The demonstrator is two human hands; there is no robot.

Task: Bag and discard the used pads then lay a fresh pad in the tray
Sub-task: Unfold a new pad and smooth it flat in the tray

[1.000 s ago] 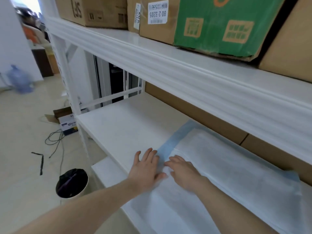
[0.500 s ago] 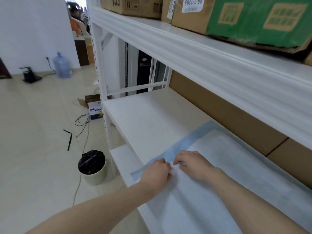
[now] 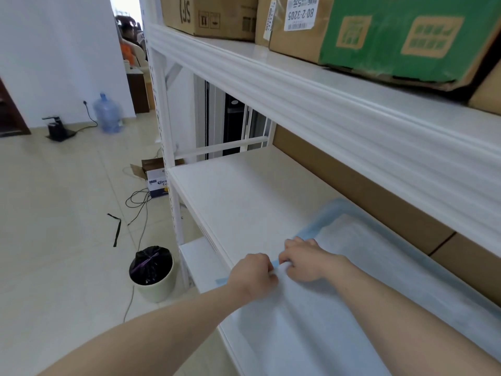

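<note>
A white pad with a blue border [image 3: 360, 280] lies spread on the middle shelf [image 3: 244, 196] of a white rack. My left hand [image 3: 253, 275] and my right hand [image 3: 305, 260] sit side by side at the pad's left edge. Both have their fingers curled and pinch the blue border, which is bunched up between them. A strip of the border [image 3: 222, 280] pokes out to the left of my left hand. On the floor by the rack stands a cream bin [image 3: 151, 272] lined with a tied black bag. No tray shows.
The upper shelf [image 3: 339, 85] overhangs the pad and carries cardboard boxes [image 3: 379, 25]. Brown board backs the middle shelf. Cables [image 3: 138, 202], an open carton [image 3: 156, 177], a water jug [image 3: 107, 114] and a black stand [image 3: 58, 128] lie on the tiled floor to the left.
Both hands went from lying flat on the pad's left part to pinching its blue left border, which is now bunched. The camera swung left, bringing more floor into sight.
</note>
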